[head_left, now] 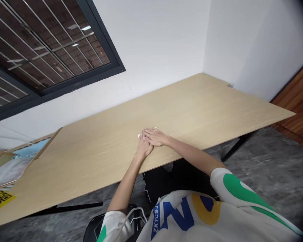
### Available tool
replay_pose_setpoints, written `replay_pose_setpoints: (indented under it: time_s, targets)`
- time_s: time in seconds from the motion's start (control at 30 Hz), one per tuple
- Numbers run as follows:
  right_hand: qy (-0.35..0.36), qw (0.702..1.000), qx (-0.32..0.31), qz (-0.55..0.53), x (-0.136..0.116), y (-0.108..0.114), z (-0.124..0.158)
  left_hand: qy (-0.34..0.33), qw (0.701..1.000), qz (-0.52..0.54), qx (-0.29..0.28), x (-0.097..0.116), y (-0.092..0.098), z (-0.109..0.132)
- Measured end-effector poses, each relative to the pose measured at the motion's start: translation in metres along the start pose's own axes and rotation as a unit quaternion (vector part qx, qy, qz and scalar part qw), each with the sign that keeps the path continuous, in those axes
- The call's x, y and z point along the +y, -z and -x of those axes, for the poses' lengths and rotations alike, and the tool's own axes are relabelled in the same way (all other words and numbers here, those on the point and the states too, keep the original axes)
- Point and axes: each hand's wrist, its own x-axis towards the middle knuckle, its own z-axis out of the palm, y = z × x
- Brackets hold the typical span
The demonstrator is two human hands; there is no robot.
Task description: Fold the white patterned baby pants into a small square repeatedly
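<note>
My left hand (144, 147) rests on the light wooden table (192, 107) near its front edge, fingers pointing away from me. Across its fingers lies my right hand (156, 137), reaching in from the right, so the two overlap. Both have their fingers pressed together and bent down over something mostly hidden. A small white edge (139, 135) shows just left of my left fingers. Beyond the right-hand fingers a thin pale bit (154, 128) peeks out. What these belong to, I cannot make out.
At the left, an open box (46, 145) holds blue and white soft items. A yellow label with black print (1, 200) is near the table's left end. A barred window (53, 43) is set in the white wall behind. Below stands a black chair (93, 228).
</note>
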Motion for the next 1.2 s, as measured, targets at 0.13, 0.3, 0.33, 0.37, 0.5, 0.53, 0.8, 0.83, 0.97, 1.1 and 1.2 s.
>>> replay_pose_setpoints:
  time_s: [0.13, 0.3, 0.33, 0.37, 0.5, 0.53, 0.8, 0.83, 0.97, 1.1, 1.2]
  targets:
    - [-0.045, 0.998, -0.040, -0.005, 0.015, -0.004, 0.005, 0.043, 0.999, 0.006, -0.014, -0.005, -0.001, 0.002]
    - [-0.102, 0.993, -0.063, -0.011, 0.040, 0.003, 0.007, 0.104, 0.995, 0.014, -0.004, -0.010, 0.004, 0.004]
    - [-0.115, 0.991, -0.071, -0.011, 0.044, 0.006, 0.008, 0.110, 0.994, 0.011, 0.000, -0.011, 0.006, 0.005]
    - [-0.126, 0.989, -0.075, -0.011, 0.046, 0.009, 0.008, 0.114, 0.993, 0.007, 0.005, -0.012, 0.008, 0.006]
    - [-0.092, 0.995, -0.024, 0.009, 0.048, 0.025, 0.011, 0.086, 0.995, -0.010, 0.052, -0.015, 0.022, 0.010]
    - [-0.064, 0.998, -0.009, 0.015, 0.046, 0.029, 0.012, 0.066, 0.996, -0.010, 0.065, -0.016, 0.025, 0.011]
    - [-0.025, 0.996, -0.082, -0.023, 0.043, 0.039, 0.013, 0.008, 0.999, 0.015, 0.051, -0.011, 0.032, 0.011]
    - [-0.030, 0.995, -0.085, -0.029, 0.046, 0.038, 0.013, 0.016, 0.998, 0.030, 0.051, -0.010, 0.032, 0.010]
    - [-0.038, 0.997, -0.040, -0.050, 0.049, 0.035, 0.010, 0.058, 0.991, 0.096, 0.077, -0.013, 0.033, 0.008]
    - [-0.066, 0.982, 0.055, -0.169, 0.044, 0.032, 0.003, 0.090, 0.977, 0.140, 0.134, -0.017, 0.037, 0.007]
    - [-0.102, 0.939, 0.107, -0.311, 0.044, 0.030, -0.003, 0.097, 0.964, 0.197, 0.149, -0.017, 0.039, 0.007]
